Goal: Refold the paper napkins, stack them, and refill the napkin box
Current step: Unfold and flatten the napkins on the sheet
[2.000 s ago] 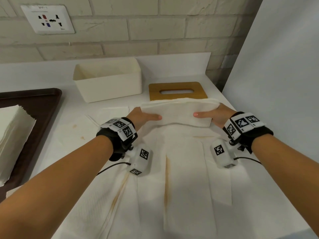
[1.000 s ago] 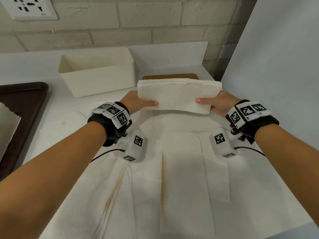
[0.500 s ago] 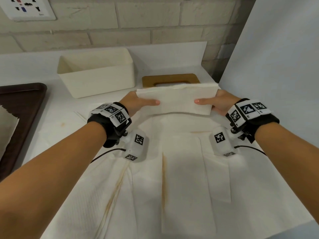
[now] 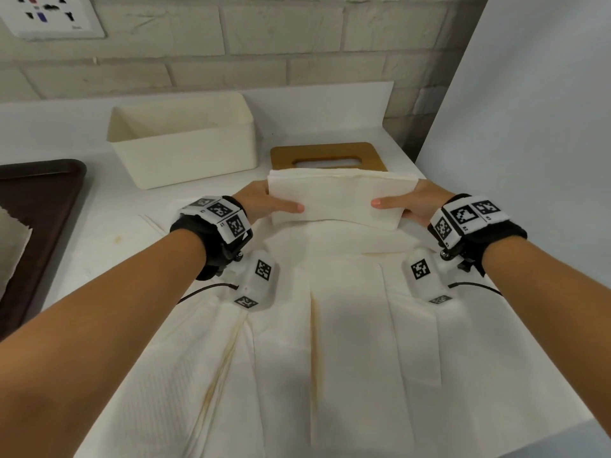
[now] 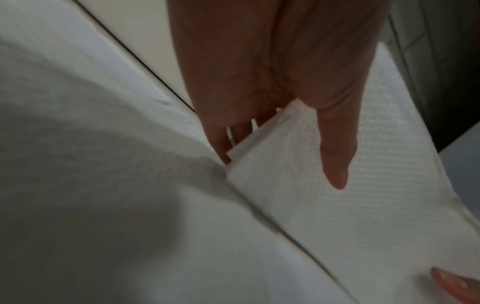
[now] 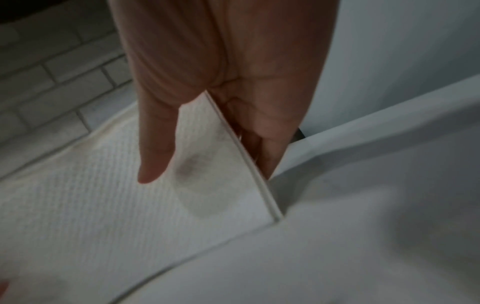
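Note:
A stack of folded white napkins [image 4: 337,198] stands on its long edge on the counter in the head view. My left hand [image 4: 264,203] grips its left end and my right hand [image 4: 406,203] grips its right end, thumbs on the near face and fingers behind. The left wrist view shows the thumb of my left hand [image 5: 335,156] lying on the stack [image 5: 350,205]. In the right wrist view my right hand [image 6: 207,127] pinches the stack [image 6: 116,195] the same way. The cream napkin box [image 4: 185,140] sits open and empty at the back left. Its wooden slotted lid [image 4: 327,155] lies flat behind the stack.
Unfolded, stained napkins [image 4: 330,342] cover the counter under my arms. A dark brown tray [image 4: 36,219] with more napkins [image 4: 13,246] lies at the left. A brick wall [image 4: 264,44] with a socket [image 4: 49,14] runs behind, and a white panel [image 4: 529,127] stands at the right.
Over two seconds both hands lifted the stack slightly and set it back down on its edge, tapping it against the counter. The grip is unchanged.

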Demonstrator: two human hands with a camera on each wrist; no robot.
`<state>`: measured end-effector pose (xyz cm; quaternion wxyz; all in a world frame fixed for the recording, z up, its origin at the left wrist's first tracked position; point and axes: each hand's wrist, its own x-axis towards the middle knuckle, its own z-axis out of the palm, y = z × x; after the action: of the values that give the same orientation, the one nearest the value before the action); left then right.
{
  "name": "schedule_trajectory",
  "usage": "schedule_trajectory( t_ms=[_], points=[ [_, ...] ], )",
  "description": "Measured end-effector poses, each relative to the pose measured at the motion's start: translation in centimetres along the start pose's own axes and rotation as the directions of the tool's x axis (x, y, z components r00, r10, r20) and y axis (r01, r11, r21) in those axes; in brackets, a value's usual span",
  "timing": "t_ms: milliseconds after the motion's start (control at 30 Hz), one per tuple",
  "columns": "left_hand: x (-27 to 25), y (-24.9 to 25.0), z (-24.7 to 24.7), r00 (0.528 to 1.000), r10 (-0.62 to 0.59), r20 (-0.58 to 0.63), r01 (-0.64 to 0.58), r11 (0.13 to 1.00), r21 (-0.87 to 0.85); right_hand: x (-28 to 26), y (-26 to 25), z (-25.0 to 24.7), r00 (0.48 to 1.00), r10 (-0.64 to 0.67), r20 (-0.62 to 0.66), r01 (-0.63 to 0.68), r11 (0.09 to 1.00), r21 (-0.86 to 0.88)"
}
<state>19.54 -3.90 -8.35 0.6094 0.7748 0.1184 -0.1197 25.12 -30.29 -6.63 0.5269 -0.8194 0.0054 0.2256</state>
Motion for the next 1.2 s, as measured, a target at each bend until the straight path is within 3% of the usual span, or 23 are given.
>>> schedule_trajectory(
  t_ms=[100, 233, 467, 633, 800, 1033, 1200],
  points=[
    [-0.4, 0.3, 0.3, 0.998, 0.012, -0.057, -0.007, 0.996, 0.085, -0.4, -0.3, 0.1, 1.000, 0.000, -0.022, 0.001, 0.999, 0.042],
    [-1.7, 3.7, -0.2, 0.979, 0.119, -0.165, -0.130, 0.990, -0.057, -1.3, -1.6, -0.1, 0.997, -0.045, -0.070, 0.059, 0.975, 0.215],
    [-4.0, 10.8, 1.4, 0.935, 0.318, -0.158, -0.352, 0.889, -0.294, -2.5, -1.9, 0.0, 0.997, -0.082, -0.004, 0.082, 0.988, 0.127],
    [-3.2, 9.6, 4.4, 0.962, 0.265, -0.059, -0.267, 0.884, -0.383, -2.1, -1.7, 1.2, 0.994, -0.113, 0.009, 0.113, 0.989, -0.098],
    [-2.8, 7.6, 6.9, 0.983, 0.177, -0.042, -0.179, 0.901, -0.396, -1.9, -2.1, 2.0, 0.987, -0.157, -0.026, 0.157, 0.988, -0.007],
    [-3.0, 9.4, 6.8, 0.968, 0.238, -0.082, -0.248, 0.851, -0.463, -2.8, -4.5, 1.0, 0.958, -0.267, -0.103, 0.279, 0.950, 0.138],
    [-2.6, 8.4, 7.1, 0.969, 0.236, -0.072, -0.244, 0.876, -0.416, -2.8, -4.1, 1.2, 0.959, -0.268, -0.093, 0.278, 0.954, 0.110]
  ],
)
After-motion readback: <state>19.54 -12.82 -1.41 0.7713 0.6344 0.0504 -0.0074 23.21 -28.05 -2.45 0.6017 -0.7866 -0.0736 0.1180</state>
